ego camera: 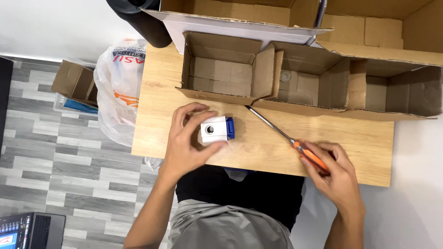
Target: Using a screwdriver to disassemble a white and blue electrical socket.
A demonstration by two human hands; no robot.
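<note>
My left hand (187,140) grips a small white plastic block with a round hole and a blue end piece (216,129), held on the light wooden table (350,138). My right hand (334,173) is closed around the orange handle of a long screwdriver (288,138). Its thin metal shaft lies across the table and points up and left, the tip near the front edge of the cardboard boxes. The two hands are apart, with bare table between them.
Three open cardboard boxes (221,71) (304,83) (401,94) line the table's far side, with larger boxes behind. A white plastic bag (117,87) hangs off the left edge above a small box (74,83) on the grey floor. A laptop (27,230) sits bottom left.
</note>
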